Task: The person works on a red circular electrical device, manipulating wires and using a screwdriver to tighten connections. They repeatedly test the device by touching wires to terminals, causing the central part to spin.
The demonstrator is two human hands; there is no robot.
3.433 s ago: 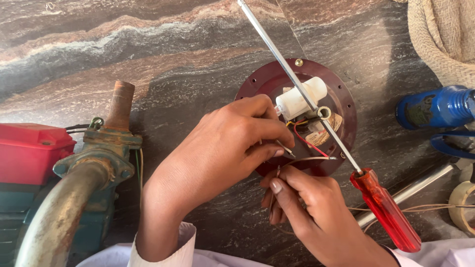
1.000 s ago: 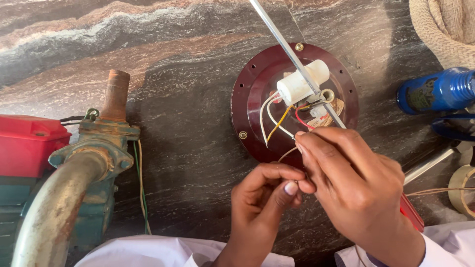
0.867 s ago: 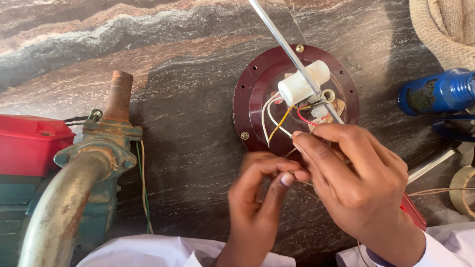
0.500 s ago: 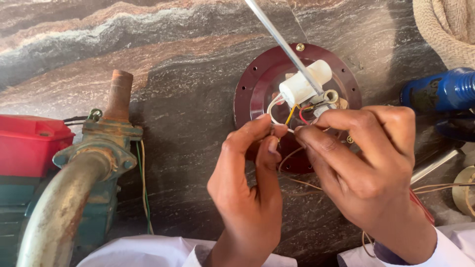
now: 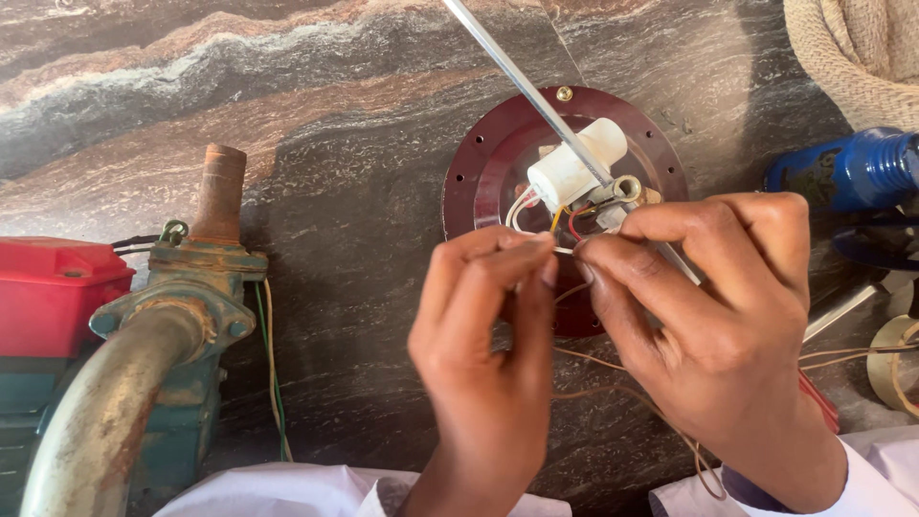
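- Left hand (image 5: 483,349), lower centre of the frame, pinches a thin wire (image 5: 565,250) between thumb and forefinger.
- Right hand (image 5: 713,330), just right of it, pinches the same wire, fingertips of both hands nearly touching.
- The wire runs up to a white cylindrical part (image 5: 574,165) on a dark red round plate (image 5: 479,172), upper centre, lying on the marbled stone table (image 5: 287,86).
- A screwdriver shaft (image 5: 517,81) crosses the plate diagonally.
- A rusty pump pipe (image 5: 115,402) and red cover (image 5: 53,292) sit at left; a blue bottle (image 5: 847,172) at right.
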